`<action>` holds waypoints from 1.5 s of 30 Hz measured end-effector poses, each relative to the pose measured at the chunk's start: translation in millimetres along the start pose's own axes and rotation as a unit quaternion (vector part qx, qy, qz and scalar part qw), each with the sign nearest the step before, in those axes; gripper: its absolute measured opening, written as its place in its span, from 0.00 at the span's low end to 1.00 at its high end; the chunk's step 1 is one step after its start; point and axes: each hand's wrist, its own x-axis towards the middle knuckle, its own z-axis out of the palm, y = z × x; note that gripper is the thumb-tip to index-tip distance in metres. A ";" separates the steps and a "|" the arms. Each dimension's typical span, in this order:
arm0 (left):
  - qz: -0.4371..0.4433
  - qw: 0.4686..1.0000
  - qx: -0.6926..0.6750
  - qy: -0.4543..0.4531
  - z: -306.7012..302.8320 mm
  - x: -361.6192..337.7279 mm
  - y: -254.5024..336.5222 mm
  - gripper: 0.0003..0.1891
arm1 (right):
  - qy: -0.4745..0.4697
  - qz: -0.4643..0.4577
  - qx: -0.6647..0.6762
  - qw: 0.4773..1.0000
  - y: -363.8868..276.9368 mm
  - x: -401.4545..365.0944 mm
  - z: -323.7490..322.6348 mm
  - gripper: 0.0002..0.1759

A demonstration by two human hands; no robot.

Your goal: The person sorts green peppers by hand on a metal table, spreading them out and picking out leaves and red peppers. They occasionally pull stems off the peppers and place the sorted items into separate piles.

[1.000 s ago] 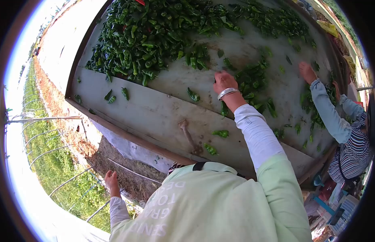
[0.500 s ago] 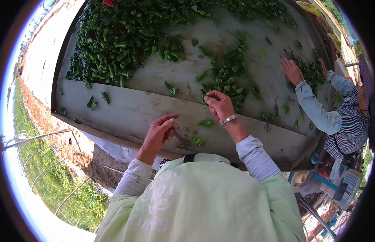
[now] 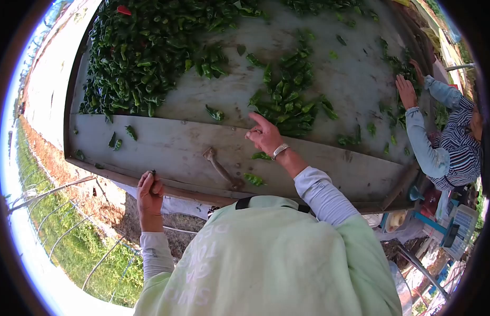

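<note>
My left hand [image 3: 150,195] is closed at the table's near left edge, with a small dark thing between its fingertips that I cannot make out. Over the sheet-metal table [image 3: 166,138], my right hand [image 3: 267,136] has its index finger stretched out and its other fingers loosely curled, and nothing shows in it. Just beyond that hand lies a small heap of green peppers [image 3: 291,97]. One pepper [image 3: 262,156] is partly hidden below the right hand, and another [image 3: 254,179] lies closer to my body. A single pepper [image 3: 214,112] sits to the left.
A large pile of green peppers [image 3: 145,63] covers the back left, with a red piece [image 3: 124,10] on it. A metal handle [image 3: 219,167] is on the near panel. At the right, a co-worker [image 3: 456,152] in a striped top has both hands at more peppers [image 3: 400,110].
My left hand has moved left and toward the table's edge, uncovering the handle. My right hand has shifted slightly left and its index finger has straightened. The co-worker's near hand has moved right.
</note>
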 end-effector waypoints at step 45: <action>-0.198 0.949 0.108 -0.220 185.9 76.5 -85.4 0.19 | 0.080 0.081 0.485 0.867 34.7 -23.3 -158.7 0.12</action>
